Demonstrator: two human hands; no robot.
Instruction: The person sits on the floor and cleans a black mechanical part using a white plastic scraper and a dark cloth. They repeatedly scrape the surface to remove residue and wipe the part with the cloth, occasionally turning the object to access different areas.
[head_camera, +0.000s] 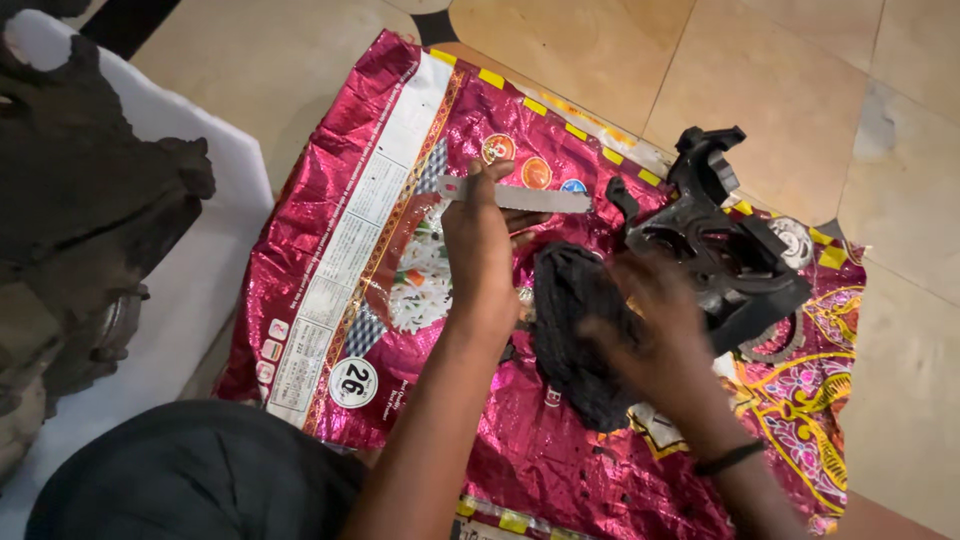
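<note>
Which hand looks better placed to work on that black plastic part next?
Probably the right hand: it rests against the black plastic part, beside the dark cloth. The left hand is further away, its grip taken up with a flat grey blade.

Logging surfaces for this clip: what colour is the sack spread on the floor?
Shiny magenta-pink sack with a yellow-checked edge, seen clearly in the head view.

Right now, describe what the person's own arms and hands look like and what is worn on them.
Both forearms are bare, with no sleeves reaching them and no gloves. The left hand shows no ring or band that can be made out. The right hand is motion-blurred; just behind it a thin black band circles the wrist. Dark clothing covers the person's lap or knee below.
</note>
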